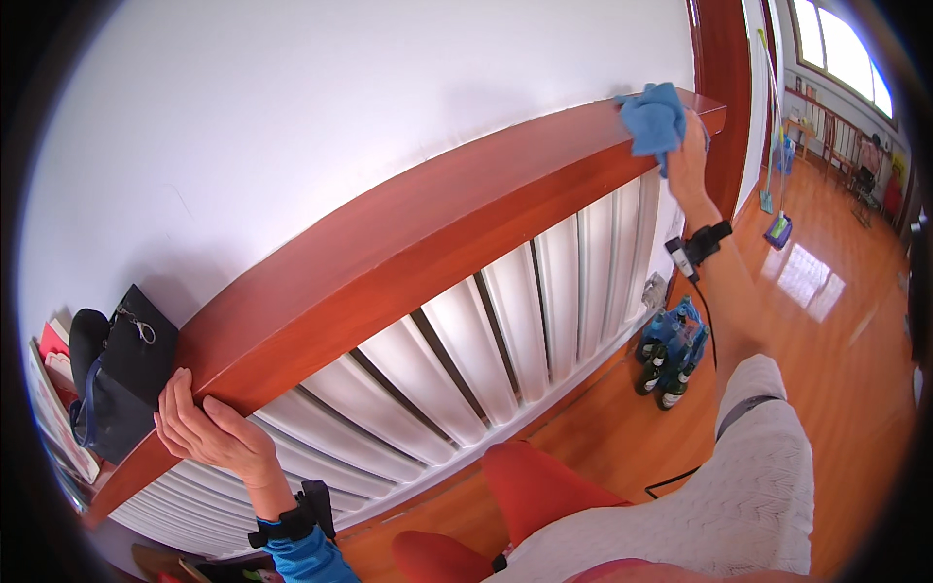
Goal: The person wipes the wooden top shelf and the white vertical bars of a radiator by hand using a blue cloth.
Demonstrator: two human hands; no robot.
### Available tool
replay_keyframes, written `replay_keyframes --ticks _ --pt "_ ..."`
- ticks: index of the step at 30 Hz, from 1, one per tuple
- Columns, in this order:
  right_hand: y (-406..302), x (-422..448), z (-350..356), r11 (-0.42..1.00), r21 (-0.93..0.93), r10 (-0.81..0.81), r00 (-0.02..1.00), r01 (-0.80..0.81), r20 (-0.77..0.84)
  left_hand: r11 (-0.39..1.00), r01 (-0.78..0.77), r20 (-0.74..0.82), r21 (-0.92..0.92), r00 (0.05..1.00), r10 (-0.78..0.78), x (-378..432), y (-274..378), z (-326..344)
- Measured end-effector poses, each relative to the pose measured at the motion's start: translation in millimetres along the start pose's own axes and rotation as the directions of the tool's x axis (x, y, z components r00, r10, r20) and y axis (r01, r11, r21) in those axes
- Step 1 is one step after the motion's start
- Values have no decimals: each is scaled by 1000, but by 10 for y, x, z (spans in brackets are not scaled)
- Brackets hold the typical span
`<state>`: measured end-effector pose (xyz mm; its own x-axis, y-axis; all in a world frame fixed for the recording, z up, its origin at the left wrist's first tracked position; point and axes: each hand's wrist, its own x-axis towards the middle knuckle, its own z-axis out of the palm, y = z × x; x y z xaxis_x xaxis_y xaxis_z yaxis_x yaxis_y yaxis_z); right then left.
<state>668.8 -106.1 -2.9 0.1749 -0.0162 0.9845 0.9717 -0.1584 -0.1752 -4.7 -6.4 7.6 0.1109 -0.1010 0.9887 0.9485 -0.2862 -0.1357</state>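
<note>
A reddish-brown wooden shelf (408, 211) runs along the white wall above a white radiator (466, 328). At the shelf's far right end, my right hand (687, 164) holds a crumpled blue cloth (654, 120) against the top and front edge. My left hand (211, 426) rests on the shelf's front edge at the left, its fingers over the edge and no object in its grasp. Just beside those fingers stands a black bag (142, 364) with a metal clasp.
Red and white papers or booklets (55, 350) lean at the shelf's left end. Dark glass bottles (669, 357) in a blue plastic wrap stand on the wooden floor (787, 408) below the right end. Farther right are a mop (765, 200) and a purple dustpan (778, 229).
</note>
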Motion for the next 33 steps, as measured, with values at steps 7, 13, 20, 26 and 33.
replay_keyframes --ticks 7,13,20,26,33 --pt "283 483 -20 879 -384 341 935 -283 93 1000 -29 -57 6 998 29 60 -33 -74" --pt "-885 595 -361 929 -301 313 891 -215 330 998 25 -40 -54 999 -27 72 227 52" --pt "-2987 258 -412 996 56 34 877 -69 480 995 74 28 -67 997 -72 95 74 -164" --pt "-4307 72 -426 903 396 -302 903 168 306 990 69 91 -124 994 -58 70 112 -178" --pt "-4853 -65 -453 677 724 -523 777 129 351 980 28 140 -198 990 0 58 -17 -179"
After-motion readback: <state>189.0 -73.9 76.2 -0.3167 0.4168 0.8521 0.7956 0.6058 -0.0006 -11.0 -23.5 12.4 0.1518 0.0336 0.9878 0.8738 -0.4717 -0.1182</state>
